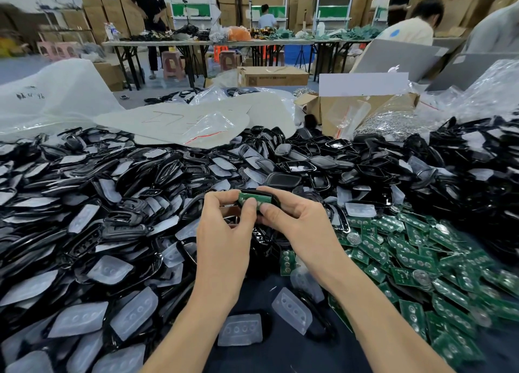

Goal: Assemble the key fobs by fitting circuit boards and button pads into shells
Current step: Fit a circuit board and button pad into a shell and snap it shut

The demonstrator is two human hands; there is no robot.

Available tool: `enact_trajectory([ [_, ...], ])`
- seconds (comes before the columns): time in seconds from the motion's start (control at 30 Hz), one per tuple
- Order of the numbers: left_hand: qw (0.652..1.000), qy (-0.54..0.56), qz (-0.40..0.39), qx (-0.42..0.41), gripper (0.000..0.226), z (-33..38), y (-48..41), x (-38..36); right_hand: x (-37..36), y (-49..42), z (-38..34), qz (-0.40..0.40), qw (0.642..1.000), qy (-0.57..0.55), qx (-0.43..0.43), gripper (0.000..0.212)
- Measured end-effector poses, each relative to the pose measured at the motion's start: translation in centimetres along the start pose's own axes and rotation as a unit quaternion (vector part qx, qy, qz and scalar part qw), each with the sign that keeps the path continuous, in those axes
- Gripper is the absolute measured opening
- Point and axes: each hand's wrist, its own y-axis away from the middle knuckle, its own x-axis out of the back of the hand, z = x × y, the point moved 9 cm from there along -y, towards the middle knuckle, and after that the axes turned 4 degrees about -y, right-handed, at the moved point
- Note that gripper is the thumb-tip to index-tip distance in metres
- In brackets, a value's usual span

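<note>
Above the worktop [280,353], left hand [224,226] and right hand [297,221] pinch a black shell [259,192], thumbs seating its green circuit board [252,198]. Next: press it flush, probably.

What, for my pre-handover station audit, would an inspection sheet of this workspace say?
Surface: dark table cover, mostly buried under parts.
Job's things: black shell with a green circuit board in it; shell heap on the left, board heap on the right, clear button pads near.
Clutter: plastic bags, open cardboard box at the back.
Grippers: left hand and right hand both grip the shell, thumbs at the board.
Cables: nothing seen.
Surroundings: people at far tables, stacked cartons.
</note>
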Motion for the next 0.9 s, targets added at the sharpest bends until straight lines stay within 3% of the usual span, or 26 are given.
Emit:
enact_trajectory([
  [0.67,0.999,0.041,-0.012,0.010,0.030,-0.07,-0.11,-0.30,0.00,0.03,-0.19,0.004,1.000,-0.023,-0.002,0.028],
  [0.9,0.998,0.057,-0.039,0.009,0.007,0.43,-0.52,-0.45,0.41,-0.46,0.33,-0.003,0.999,-0.045,-0.011,0.034],
])
